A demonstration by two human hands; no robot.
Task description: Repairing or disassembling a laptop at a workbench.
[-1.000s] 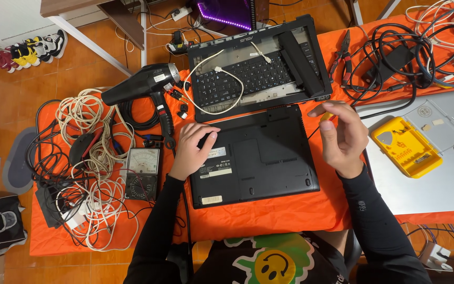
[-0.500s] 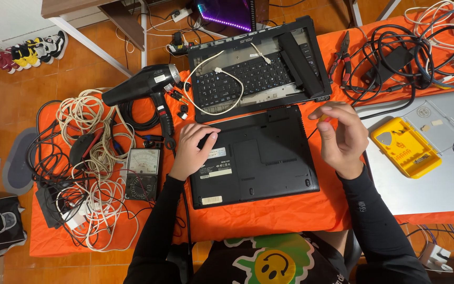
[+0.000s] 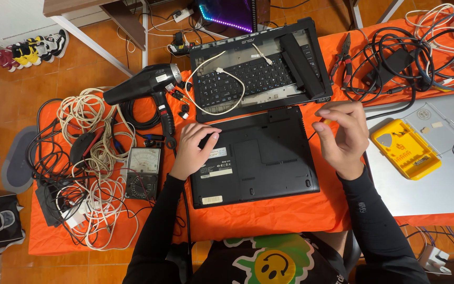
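A black laptop lies upside down on the orange cloth in front of me. My left hand rests palm down on its near-left corner, fingers spread over the edge. Just off the laptop's right side, my right hand hovers with fingertips pinched on a small yellow-orange item that is too small to identify. Behind the laptop lies a separate black keyboard frame with a white cable looped across it.
A black hair dryer, an analog multimeter and tangled white and black cables fill the left. To the right are a yellow tool case, a silver laptop, pliers and black cables.
My right hand has drawn its fingers closer together over the laptop's right edge. The left hand and the laptop have stayed put.
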